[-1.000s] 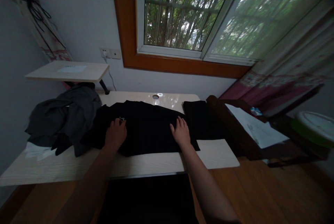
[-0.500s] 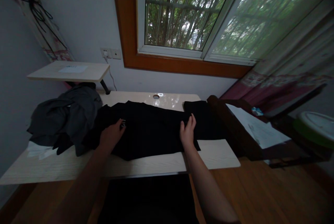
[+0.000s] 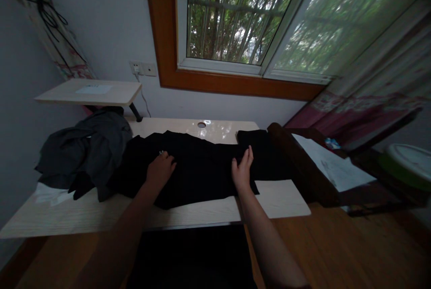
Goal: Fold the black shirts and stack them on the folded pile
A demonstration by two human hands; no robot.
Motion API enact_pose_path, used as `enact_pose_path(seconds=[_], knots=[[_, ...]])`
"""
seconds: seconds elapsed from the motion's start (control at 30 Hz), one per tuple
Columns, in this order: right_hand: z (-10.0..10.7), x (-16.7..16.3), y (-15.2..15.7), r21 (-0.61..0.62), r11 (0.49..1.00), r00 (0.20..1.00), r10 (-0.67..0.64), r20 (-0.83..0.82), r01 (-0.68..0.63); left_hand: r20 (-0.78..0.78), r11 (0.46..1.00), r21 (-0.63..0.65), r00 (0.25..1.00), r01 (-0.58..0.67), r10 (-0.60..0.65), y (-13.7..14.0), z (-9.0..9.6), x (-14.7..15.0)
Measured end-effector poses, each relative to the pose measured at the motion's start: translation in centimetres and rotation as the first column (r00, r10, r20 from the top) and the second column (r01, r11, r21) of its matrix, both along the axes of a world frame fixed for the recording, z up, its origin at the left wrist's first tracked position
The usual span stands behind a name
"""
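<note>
A black garment (image 3: 198, 172) is spread lengthwise over the light wooden table (image 3: 205, 212); its exact kind is too dark to make out. My left hand (image 3: 160, 168), with a ring on one finger, is on the garment's left part, fingers bent and closed on the cloth. Toward the garment's right end lies my right hand (image 3: 241, 171), fingers stretched out and resting on the fabric. Just beyond it, a folded dark cloth (image 3: 269, 158) lies at the table's right side.
A heap of dark grey clothing (image 3: 84, 145) lies on the left, with white cloth (image 3: 52, 193) under it. Behind it stands a small raised shelf (image 3: 117, 93). A brown armrest (image 3: 303, 167) with a paper sheet (image 3: 332, 163) borders the table's right end. A window is ahead.
My left hand has moved right across the garment, and the cloth's lower left edge has shifted right with it. My right hand has stayed in nearly the same place.
</note>
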State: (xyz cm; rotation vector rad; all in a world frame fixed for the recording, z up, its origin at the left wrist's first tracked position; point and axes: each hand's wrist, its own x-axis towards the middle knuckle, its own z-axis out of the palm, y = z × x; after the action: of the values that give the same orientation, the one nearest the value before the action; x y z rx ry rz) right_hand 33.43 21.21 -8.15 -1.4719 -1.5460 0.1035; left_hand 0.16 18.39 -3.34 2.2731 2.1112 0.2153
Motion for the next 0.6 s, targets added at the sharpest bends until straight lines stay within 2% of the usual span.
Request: enact_pose_path(seconds=[0.1,0.3,0.47,0.6], knots=[[0.1,0.0,0.0,-0.006,1.0,1.0,-0.008,0.004,0.008,-0.003,0.993,0.062,0.995,0.1,-0.1,0.4,-0.4,1.4],[0.1,0.0,0.0,-0.027,1.0,1.0,-0.014,0.007,0.014,0.02,0.983,0.1,0.988,0.151,-0.154,1.2,-0.8,2.3],[0.5,-0.3,-0.2,-0.007,1.0,1.0,-0.009,-0.022,0.009,0.179,0.987,0.141,0.979,0.074,-0.099,0.8,0.6,2.7],[1.7,-1.3,-1.0,0.039,0.999,0.999,-0.032,0.021,0.031,0.375,0.986,0.167,0.925,0.0,-0.063,0.2,2.4,3.5]])
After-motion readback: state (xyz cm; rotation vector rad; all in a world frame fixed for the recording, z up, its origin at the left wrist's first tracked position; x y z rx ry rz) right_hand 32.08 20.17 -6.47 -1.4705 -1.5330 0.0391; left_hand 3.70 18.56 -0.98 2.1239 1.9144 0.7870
